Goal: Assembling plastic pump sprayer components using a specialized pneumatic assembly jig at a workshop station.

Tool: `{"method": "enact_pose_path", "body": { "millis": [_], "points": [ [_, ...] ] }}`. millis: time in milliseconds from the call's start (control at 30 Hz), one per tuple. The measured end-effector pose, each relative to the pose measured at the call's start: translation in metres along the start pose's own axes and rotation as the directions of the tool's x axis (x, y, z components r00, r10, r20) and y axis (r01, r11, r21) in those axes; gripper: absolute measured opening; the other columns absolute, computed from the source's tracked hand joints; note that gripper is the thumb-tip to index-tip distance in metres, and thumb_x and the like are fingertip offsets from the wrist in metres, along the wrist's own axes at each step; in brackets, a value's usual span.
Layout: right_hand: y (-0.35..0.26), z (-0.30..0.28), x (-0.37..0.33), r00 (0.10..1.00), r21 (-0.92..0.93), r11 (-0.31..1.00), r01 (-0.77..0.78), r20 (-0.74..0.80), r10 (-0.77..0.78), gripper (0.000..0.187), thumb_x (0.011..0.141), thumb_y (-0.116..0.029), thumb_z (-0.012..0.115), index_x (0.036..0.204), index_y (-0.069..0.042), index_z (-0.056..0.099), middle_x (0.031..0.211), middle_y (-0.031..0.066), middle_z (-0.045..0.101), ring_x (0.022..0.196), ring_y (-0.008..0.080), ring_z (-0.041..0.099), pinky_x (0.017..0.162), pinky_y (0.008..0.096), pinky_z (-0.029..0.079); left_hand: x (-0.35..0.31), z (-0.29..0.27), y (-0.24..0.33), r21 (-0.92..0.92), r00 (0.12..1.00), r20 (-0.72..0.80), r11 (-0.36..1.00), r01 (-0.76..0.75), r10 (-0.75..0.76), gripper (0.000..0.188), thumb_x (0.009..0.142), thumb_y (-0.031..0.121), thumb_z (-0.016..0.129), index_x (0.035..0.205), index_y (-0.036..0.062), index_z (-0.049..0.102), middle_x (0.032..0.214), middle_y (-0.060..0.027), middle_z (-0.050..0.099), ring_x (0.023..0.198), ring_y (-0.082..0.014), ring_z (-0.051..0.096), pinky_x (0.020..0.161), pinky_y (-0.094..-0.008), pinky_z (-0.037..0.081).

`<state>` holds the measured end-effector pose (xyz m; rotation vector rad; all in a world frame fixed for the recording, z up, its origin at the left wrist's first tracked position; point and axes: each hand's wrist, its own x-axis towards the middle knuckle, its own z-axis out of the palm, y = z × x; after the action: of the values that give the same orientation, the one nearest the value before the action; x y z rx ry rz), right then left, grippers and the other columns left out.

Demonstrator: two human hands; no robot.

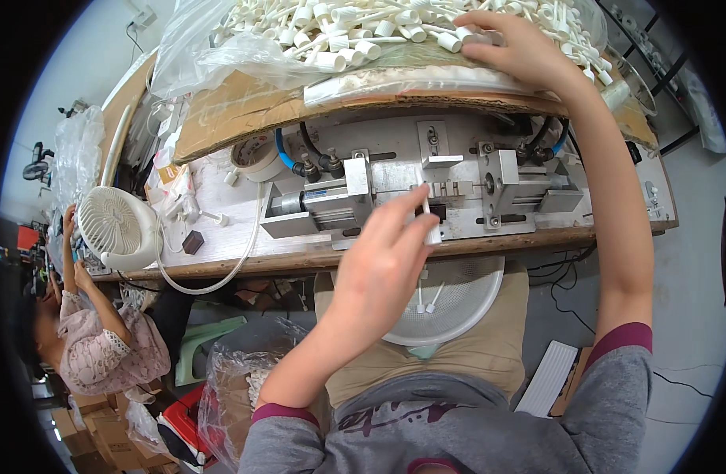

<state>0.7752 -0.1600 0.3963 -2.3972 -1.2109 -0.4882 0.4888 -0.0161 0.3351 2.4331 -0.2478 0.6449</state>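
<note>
Grey shirt at six o'clock; left hand, central, pinches a white cap, apparently loading or unloading; right hand, one o'clock, fingers spread, needs one from the pile.

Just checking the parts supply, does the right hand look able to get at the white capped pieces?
Probably yes: the right hand is at the near edge of the piled white capped pieces, its fingers parted, and nothing visible blocks the way.

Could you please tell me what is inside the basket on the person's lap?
A few small white stemmed parts lie in the basket; whatever lies beneath the bench edge or left hand is covered.
</note>
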Motion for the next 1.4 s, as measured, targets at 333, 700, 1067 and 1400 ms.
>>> {"method": "enact_pose_path", "body": {
  "millis": [333,700,1067,1400],
  "points": [
    [-0.059,-0.029,-0.017,0.997,0.193,0.979,-0.067,0.055,0.058,0.034,0.083,-0.025,0.076,0.109,-0.004,0.072,0.11,0.0174,0.068,0.103,0.0284,0.063,0.092,0.0372,0.048,-0.006,0.014,-0.005,0.286,0.985,0.174,0.956,-0.064,0.014,0.024,0.079,0.004,0.071,0.103,0.0015,0.069,0.129,-0.0105,0.065,0.072,-0.0221,0.068,0.064,-0.0335,0.054],
    [-0.053,-0.031,-0.048,0.998,0.306,0.951,-0.032,-0.049,0.05,0.029,0.081,-0.014,0.078,0.108,-0.007,0.068,0.092,-0.0028,0.063,0.08,0.0047,0.058,0.069,0.02,0.045,0.006,0.011,-0.007,0.275,0.971,0.239,0.961,-0.041,-0.027,0.024,0.079,0.012,0.075,0.103,0.0075,0.072,0.124,-0.0095,0.068,0.064,-0.0249,0.069,0.059,-0.033,0.055],
    [-0.143,0.008,-0.172,0.997,0.28,0.957,0.071,-0.045,-0.061,0.033,0.073,0.001,0.074,0.103,0.0,0.062,0.118,0.0146,0.066,0.093,0.0275,0.068,0.076,0.0357,0.057,0.133,-0.021,-0.026,-0.004,0.913,-0.323,0.964,-0.265,0.249,0.023,0.08,0.024,0.076,0.086,0.0031,0.074,0.08,-0.0125,0.072,0.074,-0.0287,0.071,0.066,-0.0396,0.055],
    [-0.15,0.028,-0.16,0.974,-0.05,0.983,0.176,0.155,-0.166,0.022,0.076,-0.007,0.067,0.095,-0.001,0.059,0.125,0.0203,0.066,0.053,0.0215,0.06,0.054,0.03,0.05,0.19,0.004,-0.015,0.22,0.994,0.08,0.974,0.054,-0.073,0.044,0.082,0.035,0.076,0.084,-0.0084,0.068,0.088,-0.0243,0.067,0.088,-0.0375,0.067,0.078,-0.0445,0.053]
  ]
}}
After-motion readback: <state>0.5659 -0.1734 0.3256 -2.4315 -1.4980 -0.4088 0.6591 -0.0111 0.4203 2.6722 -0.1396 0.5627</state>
